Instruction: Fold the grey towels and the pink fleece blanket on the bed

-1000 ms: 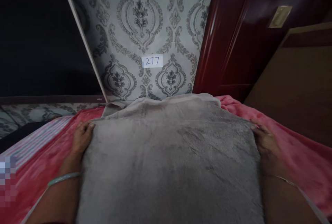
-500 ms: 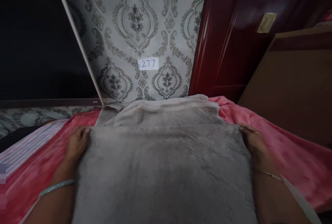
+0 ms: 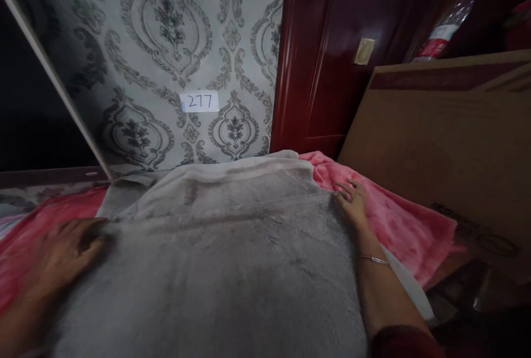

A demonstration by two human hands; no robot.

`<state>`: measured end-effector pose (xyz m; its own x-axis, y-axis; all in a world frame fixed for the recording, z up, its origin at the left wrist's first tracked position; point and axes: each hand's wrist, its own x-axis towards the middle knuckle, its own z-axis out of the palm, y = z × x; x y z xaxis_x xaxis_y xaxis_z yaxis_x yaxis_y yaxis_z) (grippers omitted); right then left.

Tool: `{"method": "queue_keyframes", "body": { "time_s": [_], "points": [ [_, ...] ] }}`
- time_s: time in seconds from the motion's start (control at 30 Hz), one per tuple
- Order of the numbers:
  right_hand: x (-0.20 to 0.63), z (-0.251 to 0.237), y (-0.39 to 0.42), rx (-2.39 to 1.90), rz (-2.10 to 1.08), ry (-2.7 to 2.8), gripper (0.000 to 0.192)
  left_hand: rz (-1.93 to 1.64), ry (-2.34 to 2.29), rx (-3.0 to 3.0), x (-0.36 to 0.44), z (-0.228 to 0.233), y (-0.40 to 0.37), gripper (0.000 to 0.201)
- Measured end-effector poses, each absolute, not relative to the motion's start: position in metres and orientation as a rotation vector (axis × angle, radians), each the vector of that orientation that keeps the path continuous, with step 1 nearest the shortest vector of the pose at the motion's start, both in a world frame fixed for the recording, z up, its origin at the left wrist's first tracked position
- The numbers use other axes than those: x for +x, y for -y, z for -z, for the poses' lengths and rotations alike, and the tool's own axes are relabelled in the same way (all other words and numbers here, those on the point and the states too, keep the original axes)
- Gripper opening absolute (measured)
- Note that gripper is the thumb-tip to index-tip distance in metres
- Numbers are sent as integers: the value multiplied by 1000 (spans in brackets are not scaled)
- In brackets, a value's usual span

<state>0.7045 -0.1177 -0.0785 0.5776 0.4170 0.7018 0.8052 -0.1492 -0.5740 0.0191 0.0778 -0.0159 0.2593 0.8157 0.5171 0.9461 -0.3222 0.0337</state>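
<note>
A grey plush blanket (image 3: 232,258) lies spread over a pink bedcover (image 3: 385,219) on the bed. The left hand (image 3: 66,253) (blurred) rests flat on its left edge, grip open; the right hand (image 3: 352,200) lies open-fingered at its right corner. A cardboard box (image 3: 448,148) stands just beside the bed.

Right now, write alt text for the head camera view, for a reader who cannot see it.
Two bare hands lie at the side edges of a grey plush blanket spread over a pink blanket: the left hand blurred, the right hand with fingers spread. Behind are patterned wallpaper bearing a label reading 277, a dark red door and a cardboard box.
</note>
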Motion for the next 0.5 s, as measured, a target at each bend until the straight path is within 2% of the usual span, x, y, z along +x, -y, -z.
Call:
{"method": "queue_keyframes", "body": {
  "time_s": [0.07, 0.2, 0.37, 0.5],
  "points": [
    [698, 75, 112, -1735, 527, 1219, 44, 614, 1633, -2299, 27, 13, -73, 59],
    [680, 72, 101, -1749, 420, 1572, 46, 627, 1626, -2300, 36, 12, -73, 63],
    [671, 70, 102, -1862, 321, 1676, 33, 668, 1567, -2373, 27, 23, -82, 51],
    [668, 69, 104, -1945, 296, 1688, 32, 684, 1503, -2450, 17, 34, -91, 42]
  ]
}}
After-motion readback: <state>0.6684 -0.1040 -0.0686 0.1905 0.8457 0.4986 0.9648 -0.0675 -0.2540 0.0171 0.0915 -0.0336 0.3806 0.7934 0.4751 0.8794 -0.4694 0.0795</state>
